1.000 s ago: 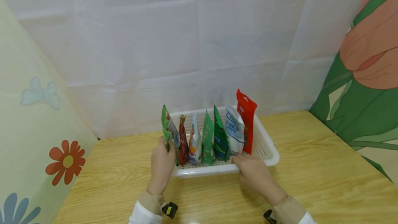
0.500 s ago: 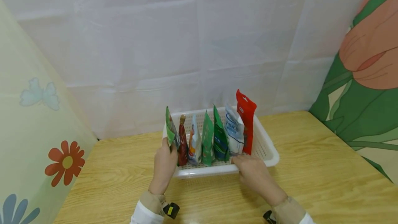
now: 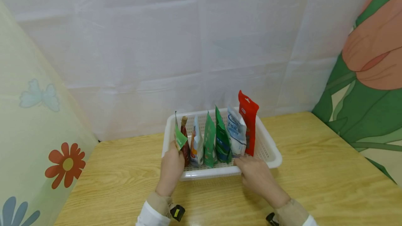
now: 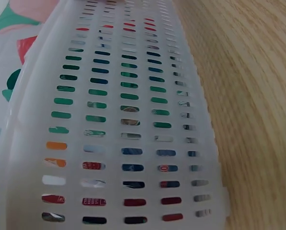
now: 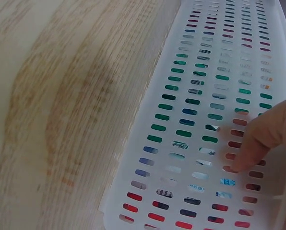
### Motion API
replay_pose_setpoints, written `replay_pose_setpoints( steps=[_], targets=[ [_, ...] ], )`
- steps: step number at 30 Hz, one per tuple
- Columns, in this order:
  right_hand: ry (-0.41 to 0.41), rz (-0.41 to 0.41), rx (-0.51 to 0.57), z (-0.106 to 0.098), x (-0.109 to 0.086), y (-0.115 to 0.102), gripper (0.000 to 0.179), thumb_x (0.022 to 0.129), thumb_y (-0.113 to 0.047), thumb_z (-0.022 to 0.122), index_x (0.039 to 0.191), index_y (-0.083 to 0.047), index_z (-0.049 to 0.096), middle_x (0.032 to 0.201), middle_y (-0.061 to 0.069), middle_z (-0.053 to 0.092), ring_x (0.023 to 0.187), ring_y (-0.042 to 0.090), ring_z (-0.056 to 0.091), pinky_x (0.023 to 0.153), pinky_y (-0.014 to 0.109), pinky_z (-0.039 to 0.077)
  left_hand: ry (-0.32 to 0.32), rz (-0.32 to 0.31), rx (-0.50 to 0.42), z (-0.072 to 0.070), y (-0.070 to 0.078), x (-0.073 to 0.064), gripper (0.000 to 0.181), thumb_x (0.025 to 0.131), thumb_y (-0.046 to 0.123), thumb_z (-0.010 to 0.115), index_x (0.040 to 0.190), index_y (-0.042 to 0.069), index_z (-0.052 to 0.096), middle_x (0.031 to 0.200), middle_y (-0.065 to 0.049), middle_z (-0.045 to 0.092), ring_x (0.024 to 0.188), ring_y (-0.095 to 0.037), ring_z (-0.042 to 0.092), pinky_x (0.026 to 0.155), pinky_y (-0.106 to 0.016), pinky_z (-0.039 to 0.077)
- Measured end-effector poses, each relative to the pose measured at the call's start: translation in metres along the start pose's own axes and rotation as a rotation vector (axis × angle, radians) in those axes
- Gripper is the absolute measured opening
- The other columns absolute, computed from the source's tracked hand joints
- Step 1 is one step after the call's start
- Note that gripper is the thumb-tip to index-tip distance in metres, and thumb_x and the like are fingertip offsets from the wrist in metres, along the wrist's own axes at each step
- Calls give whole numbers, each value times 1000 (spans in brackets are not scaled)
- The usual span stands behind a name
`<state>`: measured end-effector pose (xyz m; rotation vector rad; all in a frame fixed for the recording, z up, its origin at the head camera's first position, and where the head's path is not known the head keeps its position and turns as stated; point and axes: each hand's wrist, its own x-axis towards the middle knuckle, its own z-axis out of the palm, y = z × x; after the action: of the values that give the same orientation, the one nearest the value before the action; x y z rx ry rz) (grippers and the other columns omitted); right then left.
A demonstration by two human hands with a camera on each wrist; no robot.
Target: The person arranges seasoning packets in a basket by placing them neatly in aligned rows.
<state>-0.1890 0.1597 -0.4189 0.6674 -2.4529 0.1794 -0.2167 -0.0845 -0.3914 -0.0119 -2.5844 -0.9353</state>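
Note:
A white plastic basket (image 3: 211, 173) with slotted walls stands on the table. At its left end my left hand (image 3: 171, 167) pinches a green packet (image 3: 180, 138), whose upper part leans over beside a dark red bottle (image 3: 186, 151). My right hand (image 3: 258, 177) grips the basket's front rim; the right wrist view shows its thumb (image 5: 256, 143) against the outer wall. Between the hands stand upright a white-and-orange pouch (image 3: 196, 147), two green packets (image 3: 209, 142), a blue-and-white bag (image 3: 236, 132) and a tall red packet (image 3: 249, 119). My left fingertips are hidden inside the basket.
The basket stands on a wood-grain table (image 3: 119, 170), close to a white cloth backdrop (image 3: 141, 44). Printed flower panels rise on the left (image 3: 31, 132) and right (image 3: 370, 72). Through the slots of the basket wall (image 4: 114, 124) the packets' colours show.
My left hand has moved right and slightly down, bringing the green packet from the basket's left edge to beside the bottle. The right hand stays on the rim.

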Motion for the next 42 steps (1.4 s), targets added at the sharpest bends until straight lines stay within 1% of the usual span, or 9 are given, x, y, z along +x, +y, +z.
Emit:
replay_pose_setpoints(
  steps=[3,11,17,20,25,28,35,38,42],
  targets=[
    [36,-20,7,1,0,0,35,56,15,59,78,-13,66,79,-2,71,71,16,66,62,30,53,11,12,28,3,1,0,26,87,-1,55,112,-7,54,85,-27,67,75,-43,66,57,-50,51],
    [16,-11,9,0,0,1,35,56,13,62,79,-14,65,82,-1,72,74,16,67,64,31,54,14,25,122,7,3,-3,36,88,2,57,122,-9,51,78,-26,67,63,-40,65,50,-47,49],
    [10,-13,3,0,1,1,35,56,12,61,80,-13,66,83,0,72,75,18,68,66,32,55,53,43,181,9,5,-5,34,84,1,60,116,-9,53,72,-24,66,59,-39,64,47,-47,47],
    [6,-12,-1,0,1,1,35,56,12,61,80,-13,66,84,0,72,75,18,68,67,32,55,38,31,177,8,5,-4,33,85,3,61,114,-9,52,71,-24,65,60,-39,64,48,-48,47],
    [2,-11,2,0,1,1,35,56,12,61,79,-13,66,83,0,72,75,17,68,66,32,55,-27,-14,130,6,6,-2,36,90,11,59,119,-7,48,77,-25,66,67,-39,65,52,-49,48],
    [-1,-8,7,0,0,1,34,56,12,62,78,-14,65,81,-1,71,74,17,67,64,31,54,-43,-22,114,6,6,-2,33,91,10,57,118,-6,48,78,-24,66,68,-39,65,52,-48,48],
    [-6,-2,23,1,0,0,34,55,12,61,78,-14,65,80,-2,71,73,16,66,66,31,54,-33,-5,112,7,4,-4,30,91,6,55,116,-6,48,77,-22,65,64,-35,65,49,-44,47],
    [-9,6,25,1,0,0,35,55,12,61,78,-14,65,81,-1,71,75,17,67,66,32,54,-20,3,108,7,4,-5,34,92,8,53,122,-6,46,77,-22,65,60,-34,64,46,-41,45],
    [-13,10,26,1,0,0,35,55,13,60,78,-14,65,81,-2,71,74,17,67,66,31,54,7,32,128,7,4,-6,42,94,7,51,133,-4,43,85,-24,67,59,-35,63,45,-42,45]
  ],
)
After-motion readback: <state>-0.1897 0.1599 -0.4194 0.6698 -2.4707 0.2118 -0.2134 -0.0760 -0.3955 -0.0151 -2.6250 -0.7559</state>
